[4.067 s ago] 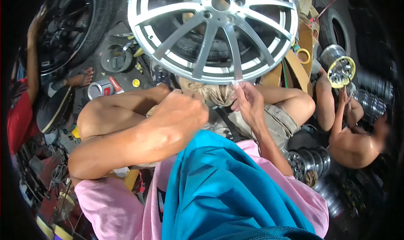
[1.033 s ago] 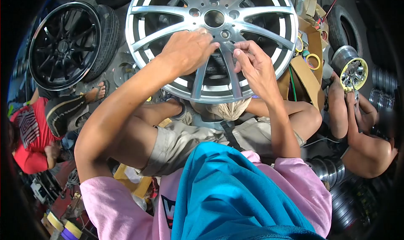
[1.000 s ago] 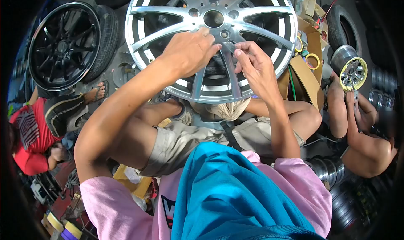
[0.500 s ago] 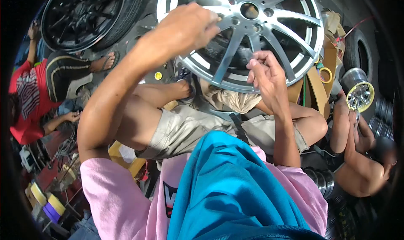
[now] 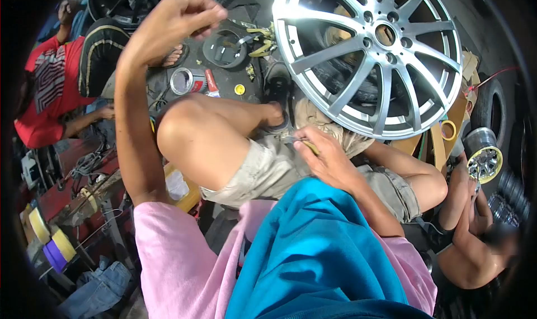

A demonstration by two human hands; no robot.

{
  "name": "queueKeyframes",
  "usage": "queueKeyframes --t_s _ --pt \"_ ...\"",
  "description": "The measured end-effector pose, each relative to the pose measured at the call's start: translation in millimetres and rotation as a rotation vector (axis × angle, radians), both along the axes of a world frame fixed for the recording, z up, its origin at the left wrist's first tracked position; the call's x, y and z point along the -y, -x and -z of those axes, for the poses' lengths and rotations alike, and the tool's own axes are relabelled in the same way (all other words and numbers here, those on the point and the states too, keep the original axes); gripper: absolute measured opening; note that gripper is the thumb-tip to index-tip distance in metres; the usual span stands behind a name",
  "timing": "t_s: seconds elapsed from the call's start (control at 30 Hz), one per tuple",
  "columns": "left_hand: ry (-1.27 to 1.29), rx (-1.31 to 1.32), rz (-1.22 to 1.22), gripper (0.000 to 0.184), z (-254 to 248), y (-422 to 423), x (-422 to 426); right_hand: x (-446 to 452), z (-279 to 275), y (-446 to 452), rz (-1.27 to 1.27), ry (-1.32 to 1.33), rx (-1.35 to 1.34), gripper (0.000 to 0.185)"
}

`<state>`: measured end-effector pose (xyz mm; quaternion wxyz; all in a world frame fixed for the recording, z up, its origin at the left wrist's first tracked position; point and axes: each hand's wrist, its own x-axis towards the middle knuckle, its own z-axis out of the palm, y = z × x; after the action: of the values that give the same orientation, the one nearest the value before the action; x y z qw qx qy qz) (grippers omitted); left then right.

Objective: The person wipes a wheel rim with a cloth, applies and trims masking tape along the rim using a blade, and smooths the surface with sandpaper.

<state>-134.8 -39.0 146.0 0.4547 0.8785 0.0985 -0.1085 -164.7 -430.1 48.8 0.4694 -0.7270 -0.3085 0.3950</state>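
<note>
My left hand [image 5: 179, 20] is raised at the upper left, above the grey tub, with fingers curled toward the thumb; what it pinches, if anything, is hidden. Over my lap, my right hand [image 5: 324, 154] is closed on a small yellowish tool [image 5: 309, 146] with a thin grey tip. A large silver multi-spoke wheel rim [image 5: 386, 67] stands in front of me at the upper right, touched by neither hand. Behind its lower edge, a beige cloth [image 5: 313, 117] lies near my feet.
An open can [image 5: 182, 81], a red tube [image 5: 212, 83], a yellow lid [image 5: 240, 89] and a grey tub [image 5: 225, 49] sit at the left front. A person in red [image 5: 50, 90] is at far left; another person [image 5: 470, 257] holds a small yellow-lipped rim [image 5: 485, 162] at right.
My left hand has moved from the rim up and left. My right hand has come down from the spokes to my lap. With the view shifted, the silver rim now appears farther right.
</note>
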Motion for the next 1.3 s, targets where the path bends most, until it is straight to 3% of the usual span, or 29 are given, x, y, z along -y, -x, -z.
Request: queueKeyframes --t_s 0.03,0.13,0.17,0.2,0.23,0.37,0.43,0.47,0.57,0.6,0.83,0.93,1.1,1.3 --pt "0.122 -0.019 -0.104 0.025 22.3 12.7 -16.2 3.9 6.9 -1.5 -0.004 -0.013 0.003 0.024" --pt "0.038 -0.204 -0.197 0.023 97.0 62.8 -20.1 12.8 17.8 -4.2 0.051 0.014 0.043 0.022" --pt "0.117 -0.163 -0.252 0.02 134.6 85.8 -7.8 15.8 18.2 -4.4 0.041 0.005 0.046 0.022" --pt "0.536 -0.109 -0.426 0.021 188.7 118.9 8.1 19.8 19.0 -4.5 0.031 0.066 0.04 0.022" --pt "0.536 -0.106 -0.437 0.021 235.2 143.2 -15.9 25.0 19.3 -2.8 0.019 0.131 0.032 0.021" --pt "-0.404 -0.082 -0.27 0.033 464.9 213.8 60.9 65.9 47.6 12.4 0.058 0.236 0.09 0.018" --pt "-0.091 -0.063 -0.792 0.034 432.8 202.8 101.5 87.9 64.1 14.9 0.024 0.258 0.112 0.017" --pt "-0.118 -0.191 -0.851 0.027 421.6 198.6 106.4 96.2 67.9 16.3 0.026 0.274 0.128 0.017" --pt "-0.13 -0.227 -0.95 0.022 387.3 187.7 112.1 107.5 72.5 19.4 0.024 0.292 0.14 0.022" --pt "-0.042 -0.146 -1.023 0.025 417.3 192.9 110.7 103.1 67.4 18.7 0.023 0.298 0.17 0.024" --pt "-0.196 -0.076 -1.101 0.029 441.8 188.9 113.3 113.9 87.4 20.0 -0.019 0.303 0.137 0.029" --pt "-0.165 -0.084 -1.119 0.03 436.2 184.0 116.2 113.8 84.2 18.0 -0.025 0.287 0.223 0.035" --pt "-0.153 -0.08 -1.158 0.031 435.8 177.2 117.8 112.9 91.8 13.0 -0.067 0.384 0.146 0.041" --pt "-0.306 0.012 -1.125 0.019 466.1 178.7 109.3 115.0 98.7 14.6 -0.063 0.362 0.203 0.041"
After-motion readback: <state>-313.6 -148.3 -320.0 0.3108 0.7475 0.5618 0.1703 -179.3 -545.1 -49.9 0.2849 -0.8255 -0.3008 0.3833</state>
